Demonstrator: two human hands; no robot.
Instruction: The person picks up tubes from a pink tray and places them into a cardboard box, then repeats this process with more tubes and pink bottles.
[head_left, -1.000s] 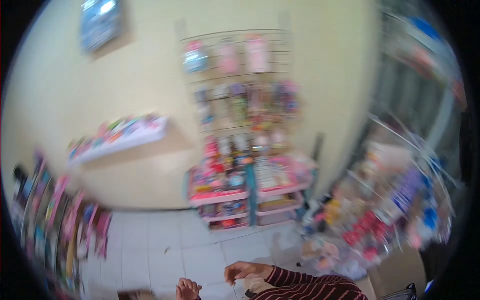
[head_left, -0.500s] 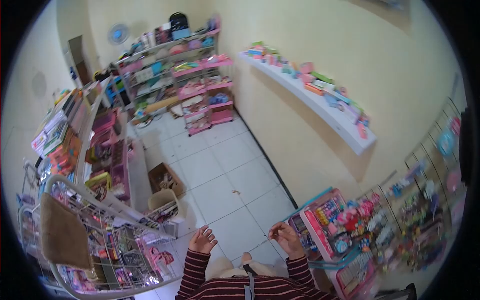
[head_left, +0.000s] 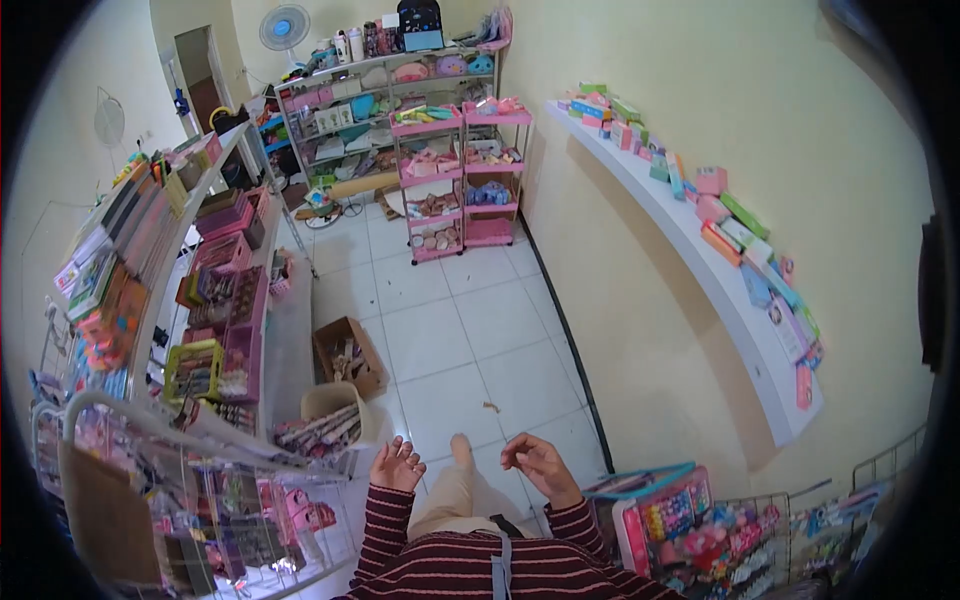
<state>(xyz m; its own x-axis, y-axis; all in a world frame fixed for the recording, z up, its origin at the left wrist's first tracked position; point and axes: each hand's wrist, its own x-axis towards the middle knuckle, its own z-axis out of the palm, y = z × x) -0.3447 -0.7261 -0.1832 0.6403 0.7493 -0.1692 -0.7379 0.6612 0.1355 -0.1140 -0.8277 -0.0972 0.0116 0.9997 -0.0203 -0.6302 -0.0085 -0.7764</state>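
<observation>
My left hand [head_left: 397, 466] is held in front of my body, palm turned up and fingers apart, with nothing in it. My right hand [head_left: 540, 466] is raised at about the same height, its fingers loosely curved and apart, and it holds nothing. Nearest my left hand is a white bin [head_left: 368, 420] packed with striped, wrapped goods. A pink-framed display box [head_left: 632, 540] with small colourful items stands to the lower right of my right hand. Neither hand touches anything.
A shelf unit with pink baskets [head_left: 238, 300] runs along the left, a cardboard box [head_left: 372, 372] beside it. Pink trolleys [head_left: 434, 187] stand ahead. A white wall shelf [head_left: 660, 235] juts out on the right. The tiled floor [head_left: 440, 335] runs between, with a small scrap on it.
I have stepped forward, one leg now out in front, and the view has swung left. The trolleys and shelves look nearer. Both hands stay raised and hold nothing.
</observation>
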